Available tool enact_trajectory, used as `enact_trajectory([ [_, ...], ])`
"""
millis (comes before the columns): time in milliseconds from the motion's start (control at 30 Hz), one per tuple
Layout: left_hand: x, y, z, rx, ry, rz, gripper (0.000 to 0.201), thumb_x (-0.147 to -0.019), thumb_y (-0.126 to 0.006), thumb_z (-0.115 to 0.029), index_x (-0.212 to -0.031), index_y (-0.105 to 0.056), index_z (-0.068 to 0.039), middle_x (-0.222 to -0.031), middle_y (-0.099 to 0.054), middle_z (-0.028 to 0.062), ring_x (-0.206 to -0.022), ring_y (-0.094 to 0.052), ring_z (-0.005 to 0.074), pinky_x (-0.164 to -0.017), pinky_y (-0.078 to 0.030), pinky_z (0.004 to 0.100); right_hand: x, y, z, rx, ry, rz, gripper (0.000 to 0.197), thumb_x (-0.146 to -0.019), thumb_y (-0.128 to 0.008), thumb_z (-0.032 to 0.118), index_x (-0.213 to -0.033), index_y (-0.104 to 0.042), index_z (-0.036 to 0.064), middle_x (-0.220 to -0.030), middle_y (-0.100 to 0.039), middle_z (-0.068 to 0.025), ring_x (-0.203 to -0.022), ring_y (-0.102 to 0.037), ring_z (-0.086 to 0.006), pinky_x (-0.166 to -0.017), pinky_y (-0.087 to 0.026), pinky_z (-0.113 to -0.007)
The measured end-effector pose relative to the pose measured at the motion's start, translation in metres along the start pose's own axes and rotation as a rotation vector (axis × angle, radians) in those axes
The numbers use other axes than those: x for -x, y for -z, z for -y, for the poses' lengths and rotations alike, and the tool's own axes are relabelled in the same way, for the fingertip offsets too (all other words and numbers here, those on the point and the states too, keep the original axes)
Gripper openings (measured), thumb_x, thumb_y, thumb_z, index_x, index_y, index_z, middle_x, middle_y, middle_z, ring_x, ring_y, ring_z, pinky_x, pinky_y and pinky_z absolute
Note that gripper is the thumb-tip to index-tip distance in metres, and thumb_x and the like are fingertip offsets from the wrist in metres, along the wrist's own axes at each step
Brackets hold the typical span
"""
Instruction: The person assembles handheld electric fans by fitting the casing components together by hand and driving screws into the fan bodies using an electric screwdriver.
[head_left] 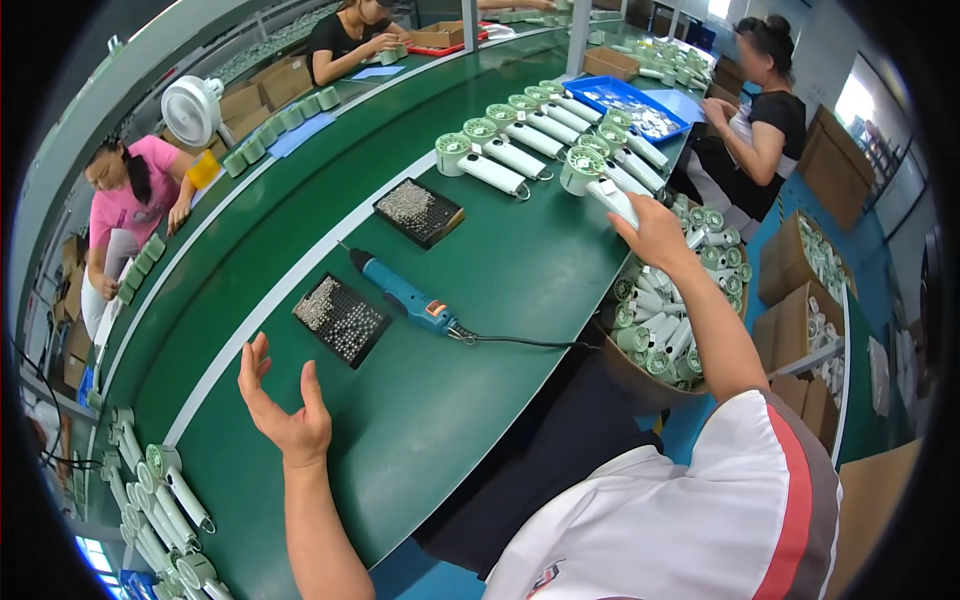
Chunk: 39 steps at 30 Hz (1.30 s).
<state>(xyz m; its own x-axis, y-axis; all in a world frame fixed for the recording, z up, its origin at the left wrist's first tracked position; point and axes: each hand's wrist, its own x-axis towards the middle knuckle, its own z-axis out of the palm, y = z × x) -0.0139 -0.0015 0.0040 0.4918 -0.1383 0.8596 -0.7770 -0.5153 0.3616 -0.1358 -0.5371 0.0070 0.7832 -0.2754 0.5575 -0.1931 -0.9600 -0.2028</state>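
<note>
The handheld fan (612, 192), white handle with a pale green round head, lies at the 1 o'clock side of the green counter (520, 270), at the near end of a row of like fans (520, 135). The right hand (655, 232) rests on its handle; whether the grip is closed round it cannot be told. Just below, at 3 o'clock, a brown basket (640, 385) is heaped with more fans. The left hand (283, 405) hovers at 8 o'clock, its grip released, fingers spread, holding nothing. Between the hands lie a blue electric screwdriver (405, 295) and two black screw trays (340, 318). Other people work nearby.
</note>
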Motion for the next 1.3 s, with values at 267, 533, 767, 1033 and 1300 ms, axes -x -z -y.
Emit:
enact_trajectory([
  [267, -0.001, -0.004, 0.000, -0.027, 0.041, -0.013, 0.058, -0.083, -0.081, -0.004, -0.135, -0.057, 0.001, -0.128, -0.067, 0.0173, -0.115, -0.065, 0.0312, -0.095, -0.052, 0.0391, -0.014, -0.028, -0.017, 0.120, 0.057, 0.014, 0.045, -0.093, -0.074, 0.037, -0.111, -0.070, -0.0043, -0.099, -0.063, -0.0241, -0.094, -0.064, -0.0418, -0.083, -0.052, -0.048],
  [533, 0.005, -0.008, 0.013, -0.010, -0.105, 0.235, 0.055, -0.083, -0.082, -0.032, -0.124, -0.065, 0.001, -0.124, -0.068, 0.0204, -0.118, -0.064, 0.0389, -0.101, -0.050, 0.0480, -0.025, -0.038, -0.019, 0.308, 0.105, 0.113, 0.059, -0.098, -0.068, 0.042, -0.126, -0.064, -0.0101, -0.121, -0.064, -0.0322, -0.107, -0.064, -0.0470, -0.095, -0.053, -0.049],
  [767, 0.018, -0.019, 0.016, -0.202, 0.040, 0.649, 0.074, -0.096, -0.064, -0.052, -0.143, -0.054, 0.004, -0.155, -0.048, 0.0213, -0.150, -0.037, 0.0357, -0.124, -0.028, 0.0508, -0.061, -0.030, 0.099, 0.270, 0.418, -0.033, 0.041, -0.100, -0.067, 0.025, -0.126, -0.065, -0.0065, -0.114, -0.067, -0.0254, -0.102, -0.066, -0.0429, -0.086, -0.053, -0.049],
  [1033, 0.007, 0.004, 0.015, -0.137, -0.036, 0.351, 0.070, -0.093, -0.071, -0.047, -0.138, -0.055, 0.005, -0.144, -0.056, 0.0245, -0.138, -0.050, 0.0403, -0.115, -0.039, 0.0493, -0.113, -0.057, 0.279, -0.613, 0.925, -0.122, 0.014, -0.095, -0.067, -0.004, -0.108, -0.071, -0.0053, -0.091, -0.068, -0.0188, -0.082, -0.067, -0.0339, -0.075, -0.053, -0.037],
  [1300, -0.020, 0.228, -0.002, -0.968, 0.495, -0.020, 0.026, -0.086, -0.071, -0.017, -0.102, -0.071, 0.004, -0.099, -0.069, 0.0230, -0.098, -0.066, 0.0407, -0.088, -0.054, 0.0480, -0.110, -0.130, 0.204, -0.790, 0.942, -0.188, 0.018, -0.100, -0.060, -0.005, -0.114, -0.071, -0.0077, -0.093, -0.071, -0.0111, -0.073, -0.061, -0.0145, -0.064, -0.046, -0.027],
])
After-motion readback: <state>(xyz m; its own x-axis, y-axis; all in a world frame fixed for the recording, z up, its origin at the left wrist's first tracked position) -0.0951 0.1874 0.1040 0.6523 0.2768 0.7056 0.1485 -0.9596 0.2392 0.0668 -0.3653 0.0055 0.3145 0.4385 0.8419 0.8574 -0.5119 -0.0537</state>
